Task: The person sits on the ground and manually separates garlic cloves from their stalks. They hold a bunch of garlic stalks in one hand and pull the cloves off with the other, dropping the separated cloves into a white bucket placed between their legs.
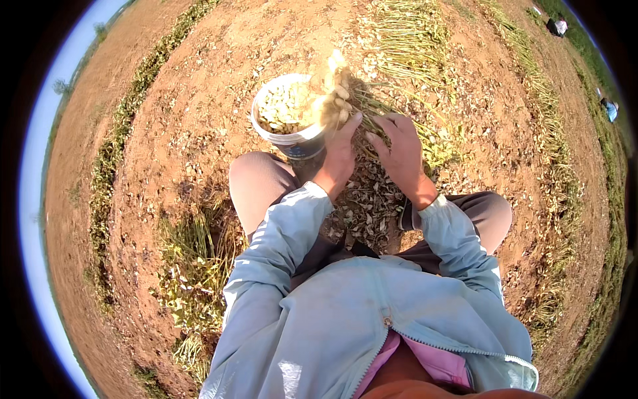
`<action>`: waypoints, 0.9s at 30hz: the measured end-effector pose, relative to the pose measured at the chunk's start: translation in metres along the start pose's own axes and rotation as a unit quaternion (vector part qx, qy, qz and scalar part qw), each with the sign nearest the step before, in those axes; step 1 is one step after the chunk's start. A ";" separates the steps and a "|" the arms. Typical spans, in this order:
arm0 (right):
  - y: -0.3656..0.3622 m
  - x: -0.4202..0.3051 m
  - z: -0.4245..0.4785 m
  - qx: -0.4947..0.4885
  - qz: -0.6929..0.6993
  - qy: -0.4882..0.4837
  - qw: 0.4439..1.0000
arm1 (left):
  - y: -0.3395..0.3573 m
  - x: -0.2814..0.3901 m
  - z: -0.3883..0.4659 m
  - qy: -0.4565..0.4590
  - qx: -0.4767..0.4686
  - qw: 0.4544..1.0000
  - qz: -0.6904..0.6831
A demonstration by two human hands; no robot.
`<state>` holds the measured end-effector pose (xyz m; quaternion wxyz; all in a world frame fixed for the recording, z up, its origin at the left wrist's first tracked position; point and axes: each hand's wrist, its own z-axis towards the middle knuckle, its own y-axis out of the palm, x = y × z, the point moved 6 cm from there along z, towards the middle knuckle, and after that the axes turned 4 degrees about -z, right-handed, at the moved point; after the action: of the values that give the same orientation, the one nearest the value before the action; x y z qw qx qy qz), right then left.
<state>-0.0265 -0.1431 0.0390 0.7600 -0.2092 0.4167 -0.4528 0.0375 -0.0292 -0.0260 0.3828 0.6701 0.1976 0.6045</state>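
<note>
A bunch of peanut plants [371,99] lies across my hands, its cluster of peanut pods [340,102] at the right rim of a white plastic bucket [255,115]. Loose peanuts [281,107] fill much of the bucket, which stands just beyond my left knee. My left hand [341,152] is at the lower side of the pods, its fingertips on the base of the bunch. My right hand [401,149] is closed round the stems, with thumb and fingers bent towards the left hand. Some pods look blurred, and the inner fingers of both hands are partly hidden.
A row of pulled peanut plants [411,40] lies beyond my right hand, and a heap of plants [199,264] is left of my left knee. Dry leaves [371,204] litter the soil between my legs. Two people [557,26] are far off at upper right.
</note>
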 end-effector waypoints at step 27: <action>0.147 0.033 -0.094 0.006 0.377 0.337 0.863 | -0.062 0.002 -0.012 -0.216 0.003 0.946 0.241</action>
<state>-0.0204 -0.0921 -0.1306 0.6875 0.1336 0.6916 -0.1769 0.0387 0.0143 -0.0720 0.2569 0.8137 -0.0553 0.5185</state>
